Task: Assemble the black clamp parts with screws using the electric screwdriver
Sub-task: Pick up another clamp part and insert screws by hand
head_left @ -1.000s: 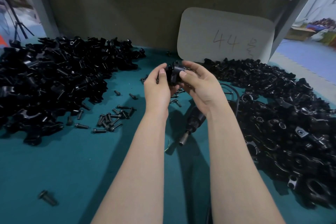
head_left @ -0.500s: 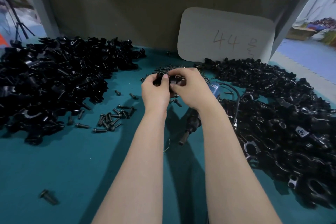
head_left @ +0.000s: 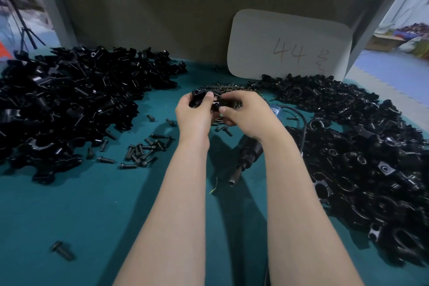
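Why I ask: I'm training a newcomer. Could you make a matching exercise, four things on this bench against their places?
Things:
1 screwdriver
2 clamp part
3 card marked 44
4 lone screw

Places:
a propped against the back wall
b alone at the table's near left
c lying between the forearms
d gripped in the left hand

Pairs: 1-c, 2-d, 3-a, 4-b.
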The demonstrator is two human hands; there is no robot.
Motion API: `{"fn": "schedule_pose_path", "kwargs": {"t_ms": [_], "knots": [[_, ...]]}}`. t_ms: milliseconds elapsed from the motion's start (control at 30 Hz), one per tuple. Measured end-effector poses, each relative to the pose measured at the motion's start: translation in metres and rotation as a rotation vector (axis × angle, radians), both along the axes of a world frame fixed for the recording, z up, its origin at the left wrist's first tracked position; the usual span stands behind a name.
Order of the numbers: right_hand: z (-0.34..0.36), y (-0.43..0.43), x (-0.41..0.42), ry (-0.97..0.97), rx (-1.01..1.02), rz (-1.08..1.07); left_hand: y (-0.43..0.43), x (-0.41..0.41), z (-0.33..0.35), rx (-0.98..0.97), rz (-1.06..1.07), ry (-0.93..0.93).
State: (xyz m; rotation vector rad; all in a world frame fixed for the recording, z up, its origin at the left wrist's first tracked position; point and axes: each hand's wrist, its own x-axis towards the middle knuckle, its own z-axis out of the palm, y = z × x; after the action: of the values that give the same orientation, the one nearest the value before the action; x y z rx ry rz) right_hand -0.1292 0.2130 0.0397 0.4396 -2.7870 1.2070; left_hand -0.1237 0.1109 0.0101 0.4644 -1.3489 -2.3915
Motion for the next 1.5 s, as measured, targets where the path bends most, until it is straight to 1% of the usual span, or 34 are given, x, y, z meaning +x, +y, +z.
{"fn": "schedule_pose_path", "kwargs": {"t_ms": [100,167,200,267,300,333,433,500,633,800,1100,1200,1267,1300,1367,1400,1433,1500], "knots": [[0.001,0.006,0.001,0.016,0.056,0.003,0.0,-0.002,-0.002,-0.04,0.018,-0.012],[0.001,0.009,0.0,0.0,0.009,-0.014,0.002,-0.004,-0.003,-0.05,0.007,-0.025],[0.0,0.01,0.0,-0.011,-0.057,-0.041,0.002,-0.004,-0.003,-0.027,-0.018,-0.019],[0.0,0.011,-0.001,-0.019,-0.248,-0.121,0.003,-0.005,-0.001,0.07,-0.091,0.048],[0.0,0.01,-0.001,-0.013,-0.332,-0.161,0.004,-0.004,0.0,0.087,-0.127,0.088],[0.0,0.008,-0.002,0.003,-0.371,-0.19,0.006,-0.004,0.001,0.052,-0.158,0.121],[-0.002,-0.001,-0.003,0.057,-0.305,-0.205,0.014,-0.001,0.003,-0.258,-0.229,0.145],[-0.004,-0.006,-0.003,0.097,-0.243,-0.218,0.016,-0.001,0.004,-0.359,-0.226,0.148],[-0.006,-0.006,0.0,0.16,-0.168,-0.24,0.015,-0.001,0.005,-0.411,-0.179,0.158],[-0.004,-0.008,0.004,0.225,-0.192,-0.226,0.014,-0.001,0.007,-0.487,-0.15,0.155],[-0.004,-0.008,0.003,0.261,-0.212,-0.222,0.016,0.002,0.009,-0.536,-0.112,0.127],[-0.005,-0.008,0.001,0.246,-0.115,-0.168,0.014,0.002,0.009,-0.544,-0.075,0.077],[-0.004,-0.008,0.0,0.192,-0.077,-0.114,0.008,0.003,0.008,-0.468,-0.044,0.035],[-0.005,-0.008,-0.001,0.166,-0.078,-0.115,0.005,0.003,0.007,-0.37,-0.038,0.025],[-0.008,-0.007,-0.003,0.133,-0.031,-0.183,-0.002,0.005,0.006,-0.079,-0.052,0.016],[-0.01,-0.007,-0.005,0.103,0.042,-0.225,-0.005,0.005,0.006,0.052,-0.06,0.013],[-0.013,-0.009,-0.005,0.054,0.147,-0.254,-0.008,0.005,0.005,0.141,-0.065,0.007],[-0.016,-0.016,-0.007,-0.07,0.379,-0.275,-0.012,0.005,0.003,0.248,-0.081,-0.006]]}}
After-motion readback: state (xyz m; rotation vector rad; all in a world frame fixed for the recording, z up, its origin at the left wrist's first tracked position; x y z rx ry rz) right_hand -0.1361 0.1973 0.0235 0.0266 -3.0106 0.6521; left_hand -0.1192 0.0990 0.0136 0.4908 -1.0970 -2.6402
